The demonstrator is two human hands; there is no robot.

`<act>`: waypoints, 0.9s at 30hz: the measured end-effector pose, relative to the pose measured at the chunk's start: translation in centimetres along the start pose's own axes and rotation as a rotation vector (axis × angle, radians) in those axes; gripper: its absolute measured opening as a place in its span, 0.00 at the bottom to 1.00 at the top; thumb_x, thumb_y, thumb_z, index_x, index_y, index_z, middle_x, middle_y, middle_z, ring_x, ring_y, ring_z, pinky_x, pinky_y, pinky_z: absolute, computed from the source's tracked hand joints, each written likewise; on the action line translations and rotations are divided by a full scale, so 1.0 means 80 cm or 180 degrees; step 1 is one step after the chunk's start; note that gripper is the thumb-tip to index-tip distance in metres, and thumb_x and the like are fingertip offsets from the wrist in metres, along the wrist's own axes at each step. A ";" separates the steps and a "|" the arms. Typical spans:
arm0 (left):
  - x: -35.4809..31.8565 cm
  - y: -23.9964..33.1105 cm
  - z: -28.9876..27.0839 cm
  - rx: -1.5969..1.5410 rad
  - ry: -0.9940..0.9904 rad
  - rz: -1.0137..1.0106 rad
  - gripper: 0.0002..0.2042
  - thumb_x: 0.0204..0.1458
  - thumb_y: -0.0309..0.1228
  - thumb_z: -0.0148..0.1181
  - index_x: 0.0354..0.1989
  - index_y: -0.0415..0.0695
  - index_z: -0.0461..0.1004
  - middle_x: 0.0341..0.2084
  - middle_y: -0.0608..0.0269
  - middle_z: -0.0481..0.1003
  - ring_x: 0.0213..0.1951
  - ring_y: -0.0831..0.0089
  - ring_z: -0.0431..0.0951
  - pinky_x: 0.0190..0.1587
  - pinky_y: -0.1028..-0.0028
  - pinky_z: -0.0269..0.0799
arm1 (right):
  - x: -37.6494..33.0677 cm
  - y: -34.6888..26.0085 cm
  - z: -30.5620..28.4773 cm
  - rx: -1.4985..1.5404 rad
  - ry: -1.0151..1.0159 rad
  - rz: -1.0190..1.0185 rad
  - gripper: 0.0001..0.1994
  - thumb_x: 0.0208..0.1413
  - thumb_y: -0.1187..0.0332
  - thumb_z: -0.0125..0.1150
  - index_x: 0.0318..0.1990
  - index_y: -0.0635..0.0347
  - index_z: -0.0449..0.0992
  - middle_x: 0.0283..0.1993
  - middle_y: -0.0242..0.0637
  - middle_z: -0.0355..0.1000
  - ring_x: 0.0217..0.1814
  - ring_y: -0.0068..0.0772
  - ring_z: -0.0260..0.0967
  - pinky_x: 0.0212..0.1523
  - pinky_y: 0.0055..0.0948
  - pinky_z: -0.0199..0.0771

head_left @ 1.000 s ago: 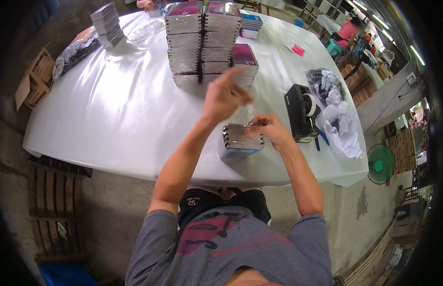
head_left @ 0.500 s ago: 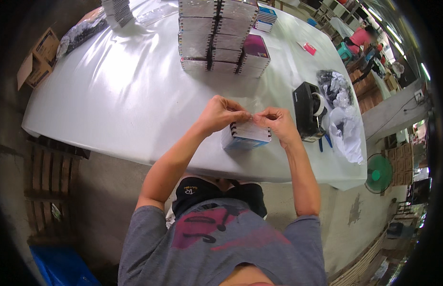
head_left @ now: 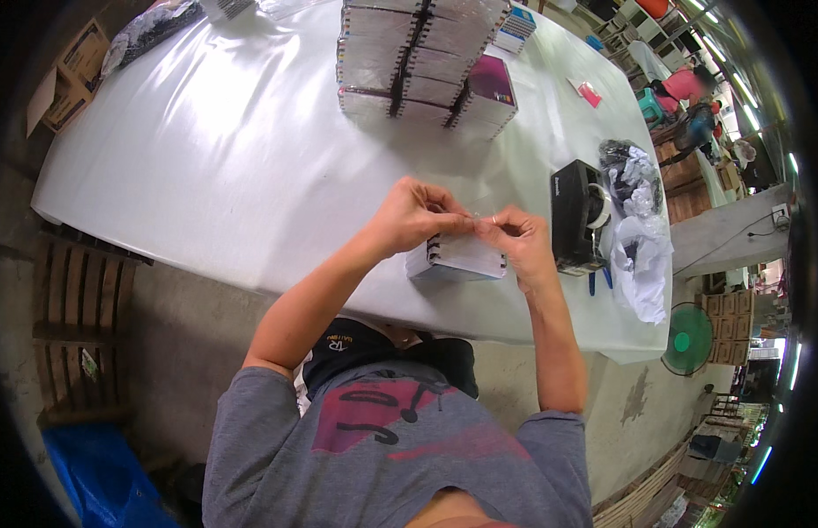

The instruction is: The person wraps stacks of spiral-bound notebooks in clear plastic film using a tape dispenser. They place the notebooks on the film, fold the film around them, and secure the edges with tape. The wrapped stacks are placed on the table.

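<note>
Head view: broad white-covered tabletop. At twelve o'clock from the work, tall stacks of clear-wrapped spiral notebooks. At three o'clock, crumpled black-and-white plastic; closer in, between two and three, a black tape dispenser. Near the tabletop's five o'clock edge, a small notebook bundle, partly covered by both hands: left hand at ten-thirty, right hand between two and three, fingertips meeting, pinching seemingly clear film.

Clear plastic is pinched by the left hand and right hand over stacked notebooks on a white table.
</note>
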State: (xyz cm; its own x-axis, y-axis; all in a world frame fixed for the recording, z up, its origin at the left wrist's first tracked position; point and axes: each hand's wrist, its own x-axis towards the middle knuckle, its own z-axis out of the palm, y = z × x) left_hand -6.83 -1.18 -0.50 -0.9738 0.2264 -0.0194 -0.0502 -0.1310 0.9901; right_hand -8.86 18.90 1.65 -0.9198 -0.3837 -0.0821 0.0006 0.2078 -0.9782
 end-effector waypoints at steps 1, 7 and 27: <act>0.000 0.004 0.002 0.0296 0.0065 0.0044 0.08 0.43 0.29 0.67 0.29 0.38 0.79 0.24 0.61 0.79 0.29 0.78 0.76 0.35 0.77 0.71 | 0.000 -0.003 -0.001 -0.0132 0.0027 -0.0073 0.08 0.45 0.69 0.69 0.31 0.64 0.79 0.28 0.32 0.74 0.31 0.20 0.67 0.35 0.22 0.65; -0.021 0.020 0.028 0.2477 0.0927 0.1133 0.05 0.42 0.32 0.66 0.27 0.50 0.77 0.28 0.73 0.78 0.46 0.71 0.70 0.51 0.62 0.49 | -0.013 -0.025 0.017 -0.0765 0.0385 -0.0649 0.07 0.43 0.71 0.69 0.31 0.61 0.80 0.34 0.34 0.74 0.38 0.28 0.70 0.42 0.25 0.67; -0.066 0.025 0.036 0.3614 0.0402 0.1419 0.42 0.42 0.29 0.63 0.67 0.49 0.45 0.42 0.68 0.77 0.56 0.75 0.67 0.53 0.50 0.37 | -0.089 -0.040 0.062 -0.5646 0.0759 -0.2025 0.15 0.47 0.71 0.56 0.45 0.51 0.76 0.52 0.26 0.69 0.56 0.21 0.63 0.61 0.54 0.40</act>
State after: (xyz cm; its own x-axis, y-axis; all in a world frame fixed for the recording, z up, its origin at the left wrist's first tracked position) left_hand -1.11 0.14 1.97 -0.8741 0.2736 0.4013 0.4532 0.7567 0.4712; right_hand -0.36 16.51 4.43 -0.6487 -0.6822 0.3373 -0.5177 0.7205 0.4614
